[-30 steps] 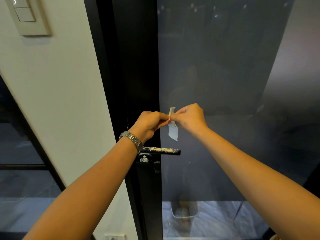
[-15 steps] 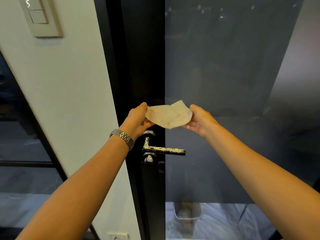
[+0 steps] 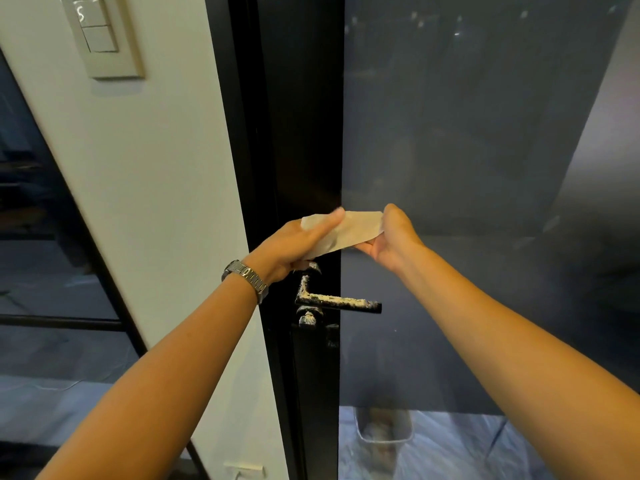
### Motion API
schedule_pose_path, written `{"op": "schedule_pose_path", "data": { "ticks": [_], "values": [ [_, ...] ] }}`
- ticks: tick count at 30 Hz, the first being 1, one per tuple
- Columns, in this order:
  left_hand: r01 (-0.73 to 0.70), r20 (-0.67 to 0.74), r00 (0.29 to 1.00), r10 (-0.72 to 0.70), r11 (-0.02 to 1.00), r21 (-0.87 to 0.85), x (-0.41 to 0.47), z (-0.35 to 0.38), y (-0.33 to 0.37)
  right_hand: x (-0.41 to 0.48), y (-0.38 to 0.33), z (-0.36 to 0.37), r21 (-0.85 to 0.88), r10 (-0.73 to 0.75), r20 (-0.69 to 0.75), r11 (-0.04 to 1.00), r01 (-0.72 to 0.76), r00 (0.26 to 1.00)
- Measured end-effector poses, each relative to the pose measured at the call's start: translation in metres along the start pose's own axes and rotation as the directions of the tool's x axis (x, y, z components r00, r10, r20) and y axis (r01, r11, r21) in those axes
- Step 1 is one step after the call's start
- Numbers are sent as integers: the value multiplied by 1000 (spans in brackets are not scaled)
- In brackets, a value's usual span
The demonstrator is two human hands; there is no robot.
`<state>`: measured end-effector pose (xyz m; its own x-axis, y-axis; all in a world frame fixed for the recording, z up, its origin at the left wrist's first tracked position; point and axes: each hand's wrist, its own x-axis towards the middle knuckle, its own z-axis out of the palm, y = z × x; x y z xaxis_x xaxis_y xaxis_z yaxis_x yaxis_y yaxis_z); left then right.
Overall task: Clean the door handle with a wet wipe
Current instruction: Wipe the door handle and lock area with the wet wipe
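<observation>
Both hands are holding one wet wipe (image 3: 341, 231) spread flat between them, in front of the black door frame (image 3: 304, 133) and just above the door handle (image 3: 337, 301). The left hand (image 3: 298, 242) is gripping the wipe's left end, thumb lying on top, fingers underneath. The right hand (image 3: 393, 239) is pinching the right end, thumb raised along its edge. The wipe is not touching the handle. The black lever handle is projecting rightward, coated with pale, crusty residue along its top and neck. A metal wristwatch (image 3: 247, 277) is sitting on the left wrist. A light switch panel (image 3: 100, 36) is showing on the white wall (image 3: 145, 188), upper left.
</observation>
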<state>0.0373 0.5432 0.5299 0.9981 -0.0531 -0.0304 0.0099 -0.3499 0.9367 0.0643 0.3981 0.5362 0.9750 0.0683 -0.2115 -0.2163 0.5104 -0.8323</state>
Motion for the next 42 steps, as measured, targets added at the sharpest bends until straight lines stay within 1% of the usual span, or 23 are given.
{"op": "schedule_pose_path", "data": {
  "ticks": [1, 4, 6, 8, 9, 10, 11, 12, 13, 14, 16, 17, 18, 19, 23, 25, 26, 29, 31, 34, 36, 40, 42],
  "values": [
    [-9, -29, 1000, 9, 1000, -16, 1, -2, -3, -1, 1, 2, 11, 12, 14, 1000, -12, 1000],
    [6, -112, 993, -28, 982, -189, 0, -9, -3, -1, 5, 6, 33, 18, 29, 999, -19, 999],
    [-42, -172, 985, -12, 951, -305, -3, -14, 0, -2, 7, 5, 8, 4, 52, 1000, -5, 999],
    [-105, -219, 976, 13, 905, -412, -9, -20, 7, 0, 11, 3, -161, -32, 93, 986, 47, 995],
    [-131, -234, 972, 30, 893, -431, -11, -23, 10, 1, 15, 1, -306, -84, 110, 945, 114, 990],
    [-156, -252, 966, 51, 895, -417, -13, -27, 11, 3, 18, -1, -464, -183, 132, 857, 224, 974],
    [-184, -282, 956, 80, 912, -366, -14, -30, 10, 5, 21, -3, -606, -323, 185, 706, 366, 928],
    [-219, -328, 937, 121, 935, -280, -14, -34, 9, 7, 22, -5, -703, -465, 288, 491, 515, 837],
    [-251, -382, 908, 171, 953, -170, -14, -37, 6, 9, 24, -6, -733, -553, 432, 245, 635, 712],
    [-269, -424, 879, 219, 961, -62, -13, -39, 3, 11, 24, -6, -709, -565, 578, 10, 706, 589],
    [-268, -469, 832, 297, 955, 130, -13, -39, -3, 18, 25, -7, -592, -484, 783, -388, 707, 390],
    [-270, -477, 809, 344, 938, 219, -13, -38, -7, 24, 27, -9, -530, -445, 838, -529, 663, 315],
    [-278, -480, 783, 396, 912, 300, -14, -36, -10, 29, 29, -10, -487, -405, 870, -619, 616, 281],
    [-291, -481, 756, 443, 887, 360, -14, -34, -14, 33, 30, -10, -458, -368, 889, -678, 575, 274],
    [-319, -474, 683, 556, 810, 491, -13, -36, -21, 42, 27, 0, -365, -264, 925, -818, 444, 274],
    [-308, -440, 675, 593, 768, 562, -11, -36, -23, 45, 21, 9, -355, -257, 924, -850, 389, 283],
    [-304, -395, 698, 598, 746, 592, -8, -34, -26, 48, 17, 12, -355, -260, 922, -861, 363, 286],
    [-276, -212, 823, 526, 698, 661, 3, -24, -48, 57, 8, 13, -324, -242, 931, -892, 314, 272],
    [-263, -186, 862, 472, 730, 631, 8, -18, -67, 62, 6, 10, -304, -227, 938, -902, 307, 261],
    [-219, -237, 872, 428, 775, 593, 10, -9, -81, 70, 6, 9, -299, -228, 942, -905, 304, 246],
    [-228, -249, 860, 446, 770, 596, 9, -3, -80, 73, 8, 10, -297, -236, 946, -906, 301, 223],
    [-370, -85, 840, 535, 681, 631, 16, 10, -66, 81, 11, 10, -302, -260, 950, -904, 304, 171],
    [-361, -56, 854, 517, 667, 651, 20, 9, -65, 81, 11, 10, -300, -262, 952, -899, 319, 157]
  ]
}}
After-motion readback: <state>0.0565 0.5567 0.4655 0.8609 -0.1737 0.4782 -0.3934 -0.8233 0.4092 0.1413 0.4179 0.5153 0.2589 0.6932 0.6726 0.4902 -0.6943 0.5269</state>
